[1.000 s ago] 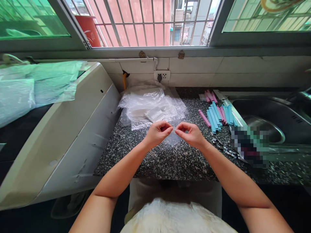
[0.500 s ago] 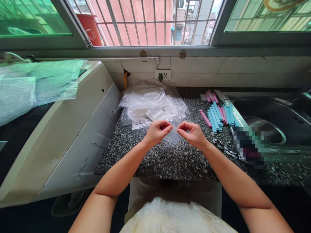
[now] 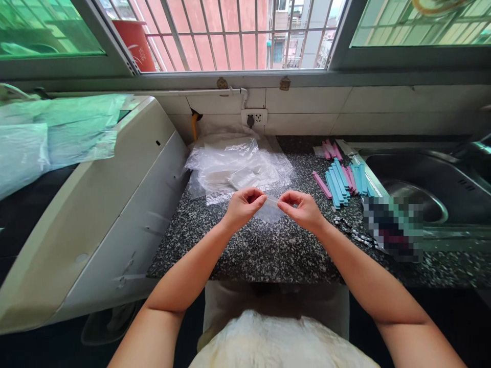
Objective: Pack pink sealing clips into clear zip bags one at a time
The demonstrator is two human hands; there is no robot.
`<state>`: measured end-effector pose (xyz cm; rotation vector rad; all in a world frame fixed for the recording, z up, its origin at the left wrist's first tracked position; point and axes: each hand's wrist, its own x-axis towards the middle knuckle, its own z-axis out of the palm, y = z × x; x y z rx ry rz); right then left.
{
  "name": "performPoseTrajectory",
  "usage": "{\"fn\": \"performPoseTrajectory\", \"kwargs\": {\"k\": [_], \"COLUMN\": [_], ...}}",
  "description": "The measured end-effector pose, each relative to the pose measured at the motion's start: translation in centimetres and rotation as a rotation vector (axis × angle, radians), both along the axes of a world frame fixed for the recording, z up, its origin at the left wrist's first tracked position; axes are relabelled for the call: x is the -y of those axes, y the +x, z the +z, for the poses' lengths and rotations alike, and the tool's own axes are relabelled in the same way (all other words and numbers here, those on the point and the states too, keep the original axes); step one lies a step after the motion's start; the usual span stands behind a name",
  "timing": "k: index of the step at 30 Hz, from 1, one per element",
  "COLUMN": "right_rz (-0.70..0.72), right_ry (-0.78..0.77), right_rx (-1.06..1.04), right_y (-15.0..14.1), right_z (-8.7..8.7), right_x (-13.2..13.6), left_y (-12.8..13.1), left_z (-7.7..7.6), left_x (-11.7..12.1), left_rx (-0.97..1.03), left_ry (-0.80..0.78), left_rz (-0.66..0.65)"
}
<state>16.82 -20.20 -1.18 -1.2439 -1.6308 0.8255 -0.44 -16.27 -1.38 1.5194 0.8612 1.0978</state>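
Between my two hands a small clear plastic bag point(image 3: 270, 212) is held by its top edge, its body hanging over the speckled counter point(image 3: 261, 255). My left hand point(image 3: 245, 205) pinches one end of that edge with thumb and forefinger. At the other end, my right hand point(image 3: 300, 208) pinches it in the same way. Just beyond lies a loose pile of clear plastic bags point(image 3: 241, 163). To the right of my right hand are several blue sealing clips point(image 3: 337, 183) and pink sealing clips point(image 3: 322, 185).
A metal sink point(image 3: 414, 184) is set into the counter at the right, with a blurred-out packet point(image 3: 393, 230) by its near edge. On the left stands a large pale appliance point(image 3: 126, 204) with plastic sheets point(image 3: 76, 128) on top. A wall socket point(image 3: 254, 117) with a plug sits behind the pile.
My hands have moved slightly apart, the left one shifting leftward, so more of the bag's top edge shows between them. The pile and the clips stay where they were.
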Motion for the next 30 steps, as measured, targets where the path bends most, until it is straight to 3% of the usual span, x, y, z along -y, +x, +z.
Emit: {"fn": "performPoseTrajectory", "kwargs": {"k": [12, 30], "right_rz": [0.002, -0.058], "right_ry": [0.006, 0.013], "right_rx": [-0.013, -0.012], "right_y": [-0.08, -0.28], "right_z": [-0.40, -0.40], "right_x": [-0.07, 0.02], "left_y": [-0.02, 0.06], "left_z": [-0.18, -0.42], "left_x": [-0.15, -0.44], "left_rx": [0.003, 0.075], "left_ry": [0.054, -0.033], "left_rz": [-0.020, -0.002]}}
